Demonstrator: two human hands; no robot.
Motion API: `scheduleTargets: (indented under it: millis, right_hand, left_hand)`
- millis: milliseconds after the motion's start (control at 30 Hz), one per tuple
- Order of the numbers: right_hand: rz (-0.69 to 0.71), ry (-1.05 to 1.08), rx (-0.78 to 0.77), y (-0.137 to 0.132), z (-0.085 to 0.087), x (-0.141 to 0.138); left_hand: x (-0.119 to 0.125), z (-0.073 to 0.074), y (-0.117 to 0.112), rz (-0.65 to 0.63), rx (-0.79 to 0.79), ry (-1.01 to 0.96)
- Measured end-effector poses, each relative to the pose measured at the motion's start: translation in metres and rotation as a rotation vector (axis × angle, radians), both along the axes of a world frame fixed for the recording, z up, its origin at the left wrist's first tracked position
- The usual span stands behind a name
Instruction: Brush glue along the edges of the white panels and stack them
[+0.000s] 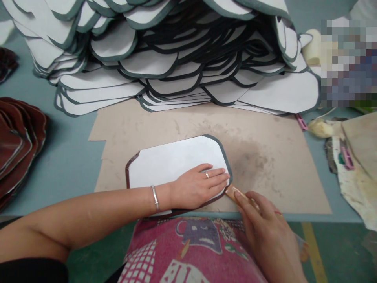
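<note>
A white panel (173, 159) with a dark green and reddish-brown folded edge lies flat on a brown cardboard sheet (265, 165). My left hand (197, 186) presses down on the panel's near right part, fingers stretched flat, a ring on one finger and a bangle on the wrist. My right hand (265, 224) is closed around a small tan tool (235, 192), whose tip touches the panel's right near corner at the edge.
A big heap of white panels with dark rims (165, 55) fills the back of the grey-green table (67, 157). Reddish-brown pieces (17, 137) are stacked at the left. Cloths, a pink tool (346, 155) and a wooden board (362, 137) lie at the right.
</note>
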State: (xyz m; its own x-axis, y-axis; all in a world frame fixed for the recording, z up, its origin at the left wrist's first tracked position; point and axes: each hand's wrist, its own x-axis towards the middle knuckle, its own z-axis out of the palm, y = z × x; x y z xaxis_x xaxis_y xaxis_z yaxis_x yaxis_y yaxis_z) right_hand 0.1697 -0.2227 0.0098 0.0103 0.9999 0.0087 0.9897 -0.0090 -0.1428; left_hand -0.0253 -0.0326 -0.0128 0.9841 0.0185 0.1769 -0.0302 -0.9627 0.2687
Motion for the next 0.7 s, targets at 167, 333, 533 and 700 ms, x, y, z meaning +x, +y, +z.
scheduleTargets:
  millis: [167,333,533,700]
  right_hand:
    - [-0.085,-0.066,0.009,0.009,0.000,-0.007]
    - [0.017,-0.079,0.020,0.014,0.001,0.005]
    - [0.089,-0.094,0.009,0.029,0.004,0.020]
    - [0.158,-0.105,-0.045,0.045,0.013,0.026]
  left_hand:
    - [0.000,-0.002,0.001,0.000,0.004,-0.021]
    - [0.000,-0.004,0.001,0.003,-0.012,-0.030]
    - [0.000,-0.005,0.002,0.017,-0.046,-0.052]
    - [0.002,-0.003,0.004,0.074,-0.081,-0.050]
